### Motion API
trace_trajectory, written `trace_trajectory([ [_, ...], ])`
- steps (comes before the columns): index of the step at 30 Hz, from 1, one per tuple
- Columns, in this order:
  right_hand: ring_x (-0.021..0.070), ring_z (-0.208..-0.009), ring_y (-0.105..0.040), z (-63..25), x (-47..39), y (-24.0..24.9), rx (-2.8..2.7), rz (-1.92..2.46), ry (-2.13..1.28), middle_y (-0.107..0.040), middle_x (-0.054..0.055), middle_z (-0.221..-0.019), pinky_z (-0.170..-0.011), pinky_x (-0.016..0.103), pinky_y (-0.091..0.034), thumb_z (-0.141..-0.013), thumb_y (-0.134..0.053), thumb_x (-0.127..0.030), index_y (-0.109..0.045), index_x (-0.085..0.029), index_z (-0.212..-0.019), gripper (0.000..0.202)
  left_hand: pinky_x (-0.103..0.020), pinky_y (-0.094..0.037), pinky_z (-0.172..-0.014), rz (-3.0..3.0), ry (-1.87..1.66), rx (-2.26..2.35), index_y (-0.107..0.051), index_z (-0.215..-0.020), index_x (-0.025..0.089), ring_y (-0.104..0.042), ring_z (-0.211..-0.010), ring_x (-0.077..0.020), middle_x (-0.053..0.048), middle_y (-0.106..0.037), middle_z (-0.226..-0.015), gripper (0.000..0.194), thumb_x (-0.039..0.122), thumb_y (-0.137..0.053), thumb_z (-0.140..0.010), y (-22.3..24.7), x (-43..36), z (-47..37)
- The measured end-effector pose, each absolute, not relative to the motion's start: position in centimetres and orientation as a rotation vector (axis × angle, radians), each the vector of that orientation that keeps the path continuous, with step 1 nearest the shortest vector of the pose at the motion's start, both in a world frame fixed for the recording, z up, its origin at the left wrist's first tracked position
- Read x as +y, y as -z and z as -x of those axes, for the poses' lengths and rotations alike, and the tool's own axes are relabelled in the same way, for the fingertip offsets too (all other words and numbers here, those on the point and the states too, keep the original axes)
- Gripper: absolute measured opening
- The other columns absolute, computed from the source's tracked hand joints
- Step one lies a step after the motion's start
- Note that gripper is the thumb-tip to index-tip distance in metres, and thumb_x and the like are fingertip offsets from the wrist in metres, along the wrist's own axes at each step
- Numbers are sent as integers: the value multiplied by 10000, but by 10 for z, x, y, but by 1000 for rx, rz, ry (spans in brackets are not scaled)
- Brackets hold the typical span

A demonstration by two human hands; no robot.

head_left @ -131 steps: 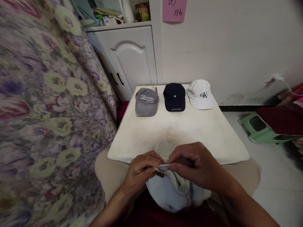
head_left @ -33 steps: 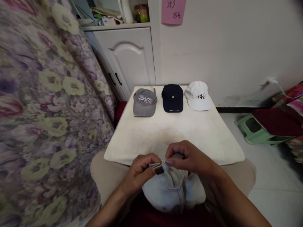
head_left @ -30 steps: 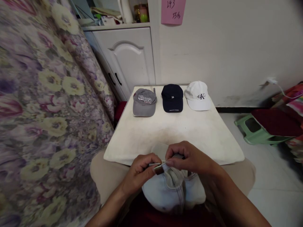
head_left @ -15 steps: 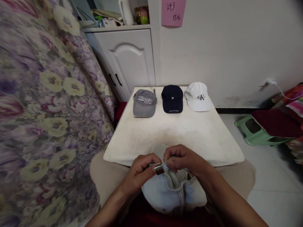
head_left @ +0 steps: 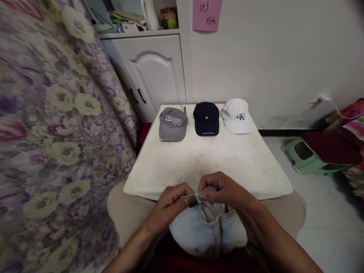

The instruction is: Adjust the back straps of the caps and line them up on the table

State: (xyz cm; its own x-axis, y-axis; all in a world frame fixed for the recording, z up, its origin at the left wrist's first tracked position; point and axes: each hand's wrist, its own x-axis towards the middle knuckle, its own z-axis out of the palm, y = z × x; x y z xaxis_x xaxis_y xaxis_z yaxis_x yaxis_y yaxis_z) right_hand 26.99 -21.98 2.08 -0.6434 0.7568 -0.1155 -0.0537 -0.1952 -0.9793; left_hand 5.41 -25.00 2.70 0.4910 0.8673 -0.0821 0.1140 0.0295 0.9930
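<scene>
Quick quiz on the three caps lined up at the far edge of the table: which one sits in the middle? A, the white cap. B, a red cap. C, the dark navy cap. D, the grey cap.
C: the dark navy cap lies between the grey cap on its left and the white cap on its right, along the far edge of the table.

A plain off-white wall (head_left: 270, 57) forms the rear boundary, with a pink note (head_left: 207, 14) fixed near its top. A white cabinet (head_left: 155, 72) with an arched door panel stands left of it. Floral fabric (head_left: 51, 125) covers the left side. A green stool (head_left: 309, 157) sits on the pale floor (head_left: 330, 231) at right.
</scene>
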Motion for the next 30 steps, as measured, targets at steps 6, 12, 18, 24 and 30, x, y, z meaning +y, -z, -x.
trace_trajectory([
  [6,77,-525,-449,-266,-221,-14,-1473,820,-1836,-563,-44,-584,-508,199,-338,-802,-724,-320,-663,-152,-749,186,-204,-249,-484,-1461,-699,911,-556,-756,155,-351,-531,-83,48,-451,-604,334,430,-567,-945,-25,-247,-53],
  [12,77,-523,-449,-266,-220,-7,-1404,728,-1931,-559,-49,-580,-525,201,-348,-794,-721,-278,-662,-151,-755,146,-205,-258,-493,-1420,-700,913,-561,-767,156,-350,-544,-83,47,-455,-624,318,423,-581,-938,-24,-246,-54],
  [18,76,-527,-441,-265,-220,-7,-1380,733,-1917,-550,-50,-589,-528,200,-351,-811,-720,-316,-661,-155,-757,180,-205,-243,-479,-1351,-702,896,-572,-794,159,-336,-532,-82,50,-445,-627,330,460,-583,-929,-22,-248,-54],
  [24,75,-521,-445,-265,-221,-5,-1366,728,-1936,-553,-49,-585,-522,201,-349,-804,-730,-330,-662,-154,-755,195,-206,-243,-481,-1382,-687,929,-559,-785,159,-342,-536,-85,49,-451,-624,350,475,-569,-936,-23,-249,-55],
  [30,72,-518,-456,-265,-223,-7,-1419,791,-1875,-570,-41,-591,-518,198,-336,-814,-730,-325,-667,-150,-761,194,-203,-246,-487,-1394,-674,953,-565,-778,158,-348,-539,-84,51,-450,-618,346,463,-565,-941,-24,-249,-56],
])
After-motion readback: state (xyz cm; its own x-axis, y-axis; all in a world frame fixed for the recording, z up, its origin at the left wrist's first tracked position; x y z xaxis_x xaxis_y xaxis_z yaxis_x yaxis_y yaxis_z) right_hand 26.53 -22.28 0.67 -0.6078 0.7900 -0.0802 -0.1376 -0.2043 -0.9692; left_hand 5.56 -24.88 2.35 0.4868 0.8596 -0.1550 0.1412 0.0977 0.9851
